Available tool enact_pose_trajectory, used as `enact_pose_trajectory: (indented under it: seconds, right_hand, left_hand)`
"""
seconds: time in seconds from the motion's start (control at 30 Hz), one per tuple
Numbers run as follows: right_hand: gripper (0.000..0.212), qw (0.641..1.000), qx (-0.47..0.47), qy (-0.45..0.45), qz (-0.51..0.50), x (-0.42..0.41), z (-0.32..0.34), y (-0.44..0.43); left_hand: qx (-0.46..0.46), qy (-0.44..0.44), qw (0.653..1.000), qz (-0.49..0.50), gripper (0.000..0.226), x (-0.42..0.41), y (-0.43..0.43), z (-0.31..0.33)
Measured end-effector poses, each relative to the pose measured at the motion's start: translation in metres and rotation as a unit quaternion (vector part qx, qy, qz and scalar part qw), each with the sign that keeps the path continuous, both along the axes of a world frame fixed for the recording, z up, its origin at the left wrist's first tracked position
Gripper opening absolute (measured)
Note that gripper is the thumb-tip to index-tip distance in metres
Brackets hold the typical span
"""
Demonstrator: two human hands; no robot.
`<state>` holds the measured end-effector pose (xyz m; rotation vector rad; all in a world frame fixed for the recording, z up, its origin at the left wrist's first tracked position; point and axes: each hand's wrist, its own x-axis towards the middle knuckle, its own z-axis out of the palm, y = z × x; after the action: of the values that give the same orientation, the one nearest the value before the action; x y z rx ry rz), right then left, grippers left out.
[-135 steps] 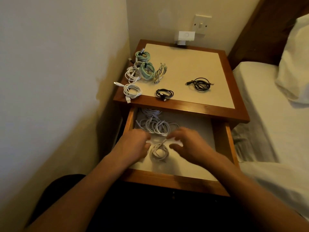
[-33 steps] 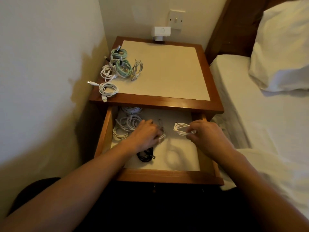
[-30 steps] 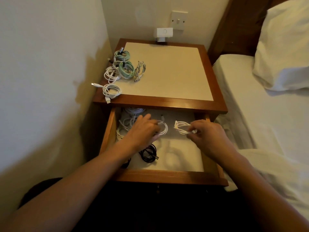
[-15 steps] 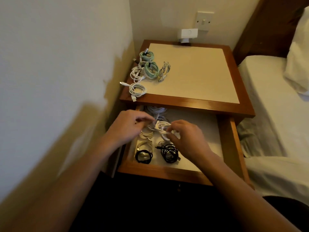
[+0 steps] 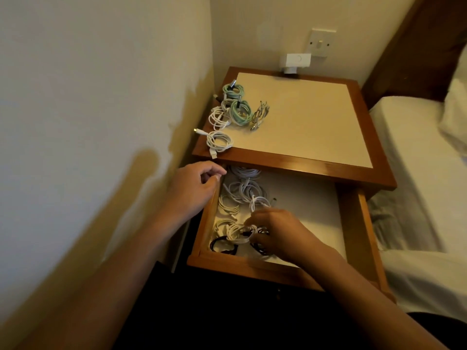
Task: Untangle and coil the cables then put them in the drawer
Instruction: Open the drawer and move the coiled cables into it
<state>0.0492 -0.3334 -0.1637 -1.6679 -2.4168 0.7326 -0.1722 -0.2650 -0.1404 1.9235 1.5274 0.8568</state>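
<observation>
The wooden drawer (image 5: 252, 265) of the bedside table stands pulled out. Inside on its left side lie several coiled white cables (image 5: 242, 190) and two black coils (image 5: 223, 245). My right hand (image 5: 275, 232) is down in the drawer, fingers curled on a white coiled cable (image 5: 237, 232) near the front left. My left hand (image 5: 194, 188) hovers over the drawer's left wall, fingers loosely curled, holding nothing. On the tabletop's left edge rest green coils (image 5: 240, 112), white coils (image 5: 218, 141) and a pale braided coil (image 5: 260, 114).
The wall runs close along the left of the bedside table (image 5: 303, 162). A white bed (image 5: 417, 173) with a pillow lies to the right. A wall switch (image 5: 321, 45) and a small white plug-in device (image 5: 297, 61) sit behind the table.
My right hand has carried the white coil down toward the drawer's front left. My left hand has let go and drawn back over the drawer's left wall. The view shifted right.
</observation>
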Motion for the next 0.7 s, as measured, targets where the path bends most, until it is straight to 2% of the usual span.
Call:
enact_pose_trajectory:
  seconds: [0.1,0.17,0.23,0.3,0.37,0.43,0.53,0.6,0.7]
  right_hand:
    - [0.026,0.997,0.046,0.012,-0.054,0.007,0.023,0.020]
    - [0.024,0.991,0.098,0.026,-0.092,0.010,0.040,0.042]
    - [0.026,0.979,0.136,0.062,-0.136,0.013,0.055,0.070]
    - [0.031,0.968,0.168,0.081,-0.170,0.015,0.065,0.101]
    - [0.039,0.959,0.209,0.072,-0.175,0.017,0.070,0.137]
    - [0.049,0.960,0.235,0.037,-0.150,0.017,0.075,0.172]
    - [0.057,0.970,0.210,-0.079,-0.098,0.018,0.075,0.217]
    - [0.050,0.968,0.192,-0.150,-0.061,0.024,0.070,0.231]
    - [0.028,0.965,0.211,-0.141,-0.068,0.039,0.062,0.226]
  left_hand:
    - [0.077,0.029,0.997,-0.004,0.023,0.008,0.017,0.009]
    - [0.132,0.090,0.987,-0.023,0.030,0.014,0.036,0.014]
    - [0.156,0.193,0.967,-0.052,0.039,0.019,0.059,0.016]
    - [0.133,0.321,0.934,-0.084,0.048,0.022,0.079,0.016]
    - [0.101,0.400,0.903,-0.120,0.049,0.023,0.092,0.014]
    - [0.104,0.391,0.903,-0.148,0.047,0.020,0.100,0.008]
    - [0.123,0.307,0.930,-0.160,0.042,0.010,0.103,0.000]
    - [0.145,0.277,0.936,-0.163,0.033,0.004,0.099,-0.002]
    - [0.192,0.250,0.933,-0.171,0.021,0.001,0.087,-0.002]
